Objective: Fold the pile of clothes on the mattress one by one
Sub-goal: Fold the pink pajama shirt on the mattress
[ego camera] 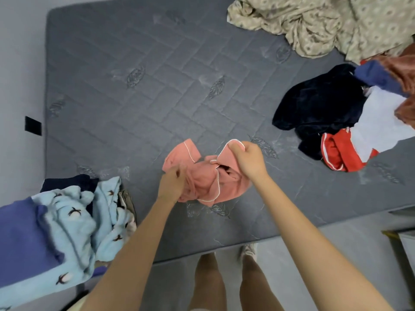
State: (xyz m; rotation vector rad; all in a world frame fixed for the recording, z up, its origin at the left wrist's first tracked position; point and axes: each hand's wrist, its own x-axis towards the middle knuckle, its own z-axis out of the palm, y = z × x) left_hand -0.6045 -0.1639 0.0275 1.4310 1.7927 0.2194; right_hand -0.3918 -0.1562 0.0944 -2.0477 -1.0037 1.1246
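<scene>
A crumpled salmon-pink garment (208, 180) with white piping hangs bunched over the near part of the grey quilted mattress (139, 90). My left hand (171, 184) grips its left side, fingers curled into the cloth. My right hand (247, 160) pinches a piped corner at the garment's upper right and holds it raised. A pile of unfolded clothes (336, 117) lies at the mattress's right edge: dark navy, white, red with white stripes, blue and rust pieces.
Light blue printed cloth and a purple piece (67, 230) lie heaped at the near left corner. A beige patterned sheet (314, 23) is bunched at the far right. A wall runs along the left. My legs and a shoe (249, 250) stand on the floor below the mattress edge.
</scene>
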